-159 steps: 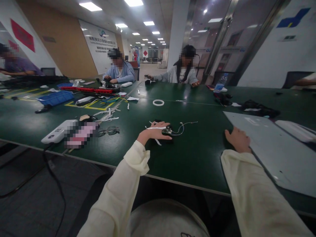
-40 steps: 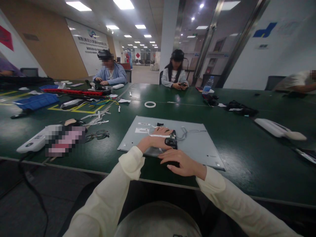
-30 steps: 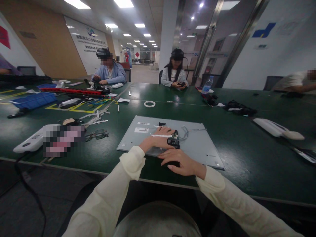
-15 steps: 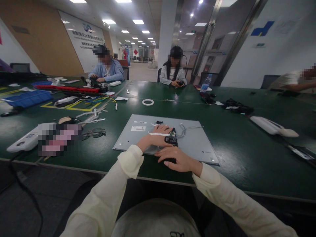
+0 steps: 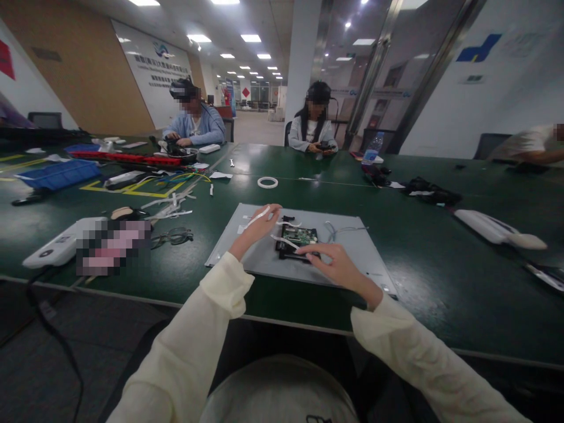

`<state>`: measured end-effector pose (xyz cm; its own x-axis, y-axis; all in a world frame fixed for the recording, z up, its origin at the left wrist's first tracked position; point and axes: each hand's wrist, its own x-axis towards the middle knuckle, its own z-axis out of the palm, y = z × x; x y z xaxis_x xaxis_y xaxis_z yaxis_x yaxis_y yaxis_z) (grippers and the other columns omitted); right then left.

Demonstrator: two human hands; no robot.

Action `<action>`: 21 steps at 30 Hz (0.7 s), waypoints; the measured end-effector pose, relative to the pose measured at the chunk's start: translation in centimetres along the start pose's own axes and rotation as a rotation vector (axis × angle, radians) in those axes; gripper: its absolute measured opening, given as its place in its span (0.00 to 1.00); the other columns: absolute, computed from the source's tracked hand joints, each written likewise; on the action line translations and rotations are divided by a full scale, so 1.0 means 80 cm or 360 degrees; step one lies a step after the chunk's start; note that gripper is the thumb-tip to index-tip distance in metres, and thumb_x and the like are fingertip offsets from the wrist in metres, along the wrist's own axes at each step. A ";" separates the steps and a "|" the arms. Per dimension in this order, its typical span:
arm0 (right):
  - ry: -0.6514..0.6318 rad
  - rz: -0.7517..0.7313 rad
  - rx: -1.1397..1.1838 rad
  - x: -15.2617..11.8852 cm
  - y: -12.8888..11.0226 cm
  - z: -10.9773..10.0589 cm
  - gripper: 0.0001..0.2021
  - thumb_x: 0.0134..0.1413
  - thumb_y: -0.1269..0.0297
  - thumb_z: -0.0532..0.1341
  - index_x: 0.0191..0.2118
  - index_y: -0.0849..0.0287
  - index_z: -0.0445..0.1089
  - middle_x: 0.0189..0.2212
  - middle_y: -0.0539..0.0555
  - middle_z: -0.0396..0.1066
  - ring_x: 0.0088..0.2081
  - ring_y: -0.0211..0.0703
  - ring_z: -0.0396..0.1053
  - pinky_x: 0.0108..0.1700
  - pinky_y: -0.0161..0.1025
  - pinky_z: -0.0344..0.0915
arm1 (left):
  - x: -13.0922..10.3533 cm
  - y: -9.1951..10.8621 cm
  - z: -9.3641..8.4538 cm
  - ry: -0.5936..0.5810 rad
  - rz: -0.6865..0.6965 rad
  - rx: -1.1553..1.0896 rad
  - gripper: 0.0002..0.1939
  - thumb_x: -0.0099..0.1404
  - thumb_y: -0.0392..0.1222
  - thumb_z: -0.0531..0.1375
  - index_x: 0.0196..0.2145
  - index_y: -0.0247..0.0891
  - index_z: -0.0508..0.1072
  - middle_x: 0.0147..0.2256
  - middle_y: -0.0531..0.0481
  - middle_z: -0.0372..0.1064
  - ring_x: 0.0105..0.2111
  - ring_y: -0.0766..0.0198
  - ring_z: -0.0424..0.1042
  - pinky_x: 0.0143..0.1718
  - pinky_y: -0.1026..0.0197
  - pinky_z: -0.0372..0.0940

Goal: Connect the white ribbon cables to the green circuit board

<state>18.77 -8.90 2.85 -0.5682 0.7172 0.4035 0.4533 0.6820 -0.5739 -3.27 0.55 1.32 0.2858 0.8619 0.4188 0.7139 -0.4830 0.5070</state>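
We see a fairly dim room, lit from above by bright white ceiling panels that blow out to flat white; smaller spots of light glare in the glass wall; the green worktop carries a soft, pale sheen, while the floor beneath it sinks into deep shadow; wide-angle distortion stretches the edges; coarse pixel blocks mask some patches; fine detail on the circuit board looks soft to us, perhaps from slight blur.
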 end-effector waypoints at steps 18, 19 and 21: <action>0.0373 0.0257 -0.0339 0.047 0.069 0.008 0.10 0.51 0.69 0.55 0.37 0.58 0.72 0.35 0.53 0.72 0.36 0.41 0.68 0.37 0.38 0.65 | -0.003 -0.022 0.015 0.0124 -0.0145 0.0192 0.14 0.61 0.42 0.52 0.44 0.38 0.67 0.41 0.46 0.66 0.38 0.62 0.67 0.46 0.58 0.61; 0.0387 0.0273 -0.0361 0.046 0.075 0.011 0.10 0.51 0.69 0.55 0.38 0.59 0.72 0.35 0.54 0.72 0.37 0.41 0.68 0.39 0.39 0.65 | -0.002 -0.023 0.018 0.0113 -0.0196 0.0228 0.14 0.61 0.44 0.52 0.43 0.38 0.68 0.39 0.46 0.67 0.40 0.60 0.67 0.46 0.57 0.61; 0.0392 0.0275 -0.0401 0.043 0.085 0.015 0.11 0.51 0.69 0.54 0.39 0.59 0.71 0.37 0.54 0.71 0.38 0.42 0.67 0.41 0.41 0.64 | 0.000 -0.024 0.022 0.0045 -0.0271 0.0267 0.13 0.61 0.46 0.53 0.40 0.38 0.70 0.36 0.46 0.68 0.40 0.58 0.67 0.45 0.56 0.60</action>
<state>19.07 -1.99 -0.50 -0.3005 0.8166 0.4927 0.7000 0.5398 -0.4676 -3.55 1.78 -0.97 0.1360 0.9229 0.3603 0.8472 -0.2968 0.4405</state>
